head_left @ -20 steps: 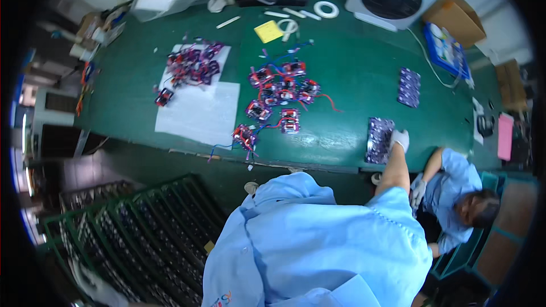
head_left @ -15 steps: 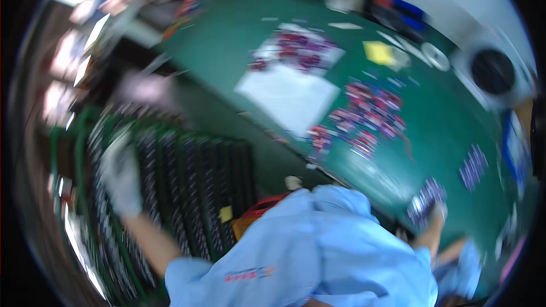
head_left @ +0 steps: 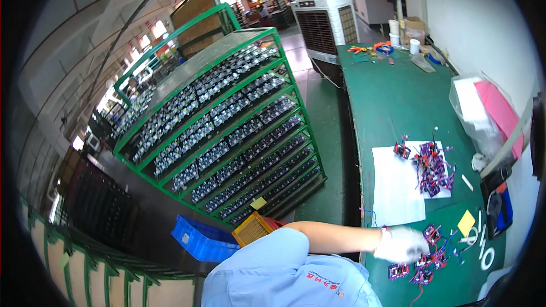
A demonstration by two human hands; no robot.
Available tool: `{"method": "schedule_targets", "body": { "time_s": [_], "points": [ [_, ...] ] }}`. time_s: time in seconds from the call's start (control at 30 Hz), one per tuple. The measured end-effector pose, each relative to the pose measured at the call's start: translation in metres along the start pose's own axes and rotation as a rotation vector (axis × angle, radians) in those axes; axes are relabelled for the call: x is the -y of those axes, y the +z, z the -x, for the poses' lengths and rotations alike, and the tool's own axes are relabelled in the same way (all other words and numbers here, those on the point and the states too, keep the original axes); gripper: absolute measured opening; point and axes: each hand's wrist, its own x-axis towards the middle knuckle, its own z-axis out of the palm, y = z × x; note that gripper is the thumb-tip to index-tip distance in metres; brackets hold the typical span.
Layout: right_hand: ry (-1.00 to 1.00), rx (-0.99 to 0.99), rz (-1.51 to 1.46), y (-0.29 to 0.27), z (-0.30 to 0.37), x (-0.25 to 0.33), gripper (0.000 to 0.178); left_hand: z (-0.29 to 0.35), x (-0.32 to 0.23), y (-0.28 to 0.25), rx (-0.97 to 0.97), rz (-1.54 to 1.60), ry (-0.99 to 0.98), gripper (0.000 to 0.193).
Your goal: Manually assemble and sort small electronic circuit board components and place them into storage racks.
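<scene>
My left hand (head_left: 401, 244), in a white glove, reaches across to the green table at the right. It lies over the left side of a loose pile of small red-and-black circuit boards with purple wires (head_left: 437, 257). Its fingers bend down among the boards, and their tips are hidden, so I cannot tell whether they grip one. Farther up the table, a second heap of similar wired boards (head_left: 433, 170) rests partly on white paper sheets (head_left: 392, 187). My right hand is out of view.
A green rack (head_left: 301, 113) holds several tiers of small dark parts. Blue (head_left: 199, 239) and yellow (head_left: 253, 230) crates stand below it. On the table (head_left: 398, 96) lie a yellow note (head_left: 466, 223) and a white tape roll (head_left: 487, 258). An air cooler (head_left: 324, 25) stands beyond.
The view has swung left. My left hand has gone from beside the green rack to the board pile on the table. My right hand, earlier at a purple bundle, has left the view.
</scene>
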Motion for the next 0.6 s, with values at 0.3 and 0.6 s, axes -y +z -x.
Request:
{"method": "schedule_targets", "body": {
  "time_s": [0.3, 0.6],
  "points": [
    [-0.457, 0.195, -1.12, 0.161, 0.068, 0.254, 0.037, -0.014, -0.003, 0.012, -0.499, -0.705, 0.065, 0.079],
    [-0.528, 0.795, -1.398, 0.249, 0.262, 0.428, 0.027, 0.112, 0.009, -0.159, -1.126, -1.241, -0.104, 0.057]
  ]
}}
